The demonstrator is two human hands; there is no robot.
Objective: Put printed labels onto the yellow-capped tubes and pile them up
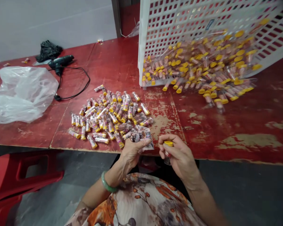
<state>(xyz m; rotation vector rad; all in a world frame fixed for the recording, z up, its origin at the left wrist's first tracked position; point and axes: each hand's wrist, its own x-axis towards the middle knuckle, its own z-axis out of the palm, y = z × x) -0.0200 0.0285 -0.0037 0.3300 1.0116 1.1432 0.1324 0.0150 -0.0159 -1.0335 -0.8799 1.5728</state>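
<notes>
My left hand (132, 152) is closed on a small stack of printed plastic sleeves (146, 137), its thumb lying across them at the table's front edge. To the right, my right hand (178, 153) pinches a small clear tube with a yellow cap (168, 143); the cap faces up and fingers hide part of the tube. Just beyond my left hand spreads a pile of tubes with yellow caps and printed wrapping (108, 116). More yellow-capped tubes (198, 69), showing pinkish contents, spill from a tipped white plastic basket (141, 47) at the back right.
On the left of the worn red table (77, 75) lie a crumpled clear plastic bag (23, 94), a dark heat gun (61, 61) with its cord and plug, and a black plastic bag (48, 50). Red stools (19, 175) stand on the floor at lower left.
</notes>
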